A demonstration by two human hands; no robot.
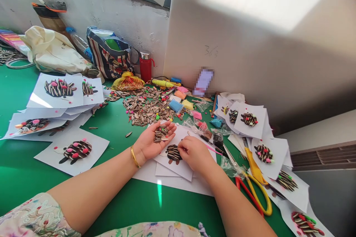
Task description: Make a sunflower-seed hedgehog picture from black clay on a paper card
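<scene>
Seed figure under assembly at a green table (189,209). The left hand (149,141) is palm up, its fingers extended and slightly cupped, supporting a small heap of striped seeds (160,134) without gripping them. The right hand (195,154) is palm down, its fingers curled in toward the thumb at the near-right end of the dark, seed-covered figure (172,152); how tightly the tips close, and whether a seed lies between them, I cannot tell from where I stand. The figure lies on a white card (182,169) between the two hands, its right end partly covered by the fingers; two brown feet show along its lower edge.

The step in hand appears to be setting seeds one at a time into the body. Judging by the coverage, the rows are well advanced on the visible side, although no coloured beads can be made out there. A further placement would call for one seed from the palm, a fine pinch, and light pressure alongside its neighbours, with the palm held level.

Surroundings: a loose seed pile (144,105) beyond the left hand; coloured clay packets (176,106) beside the pile; yellow-handled scissors (267,207) right of the right forearm; beaded cards at left (97,148) and beaded cards at right (260,133).
</scene>
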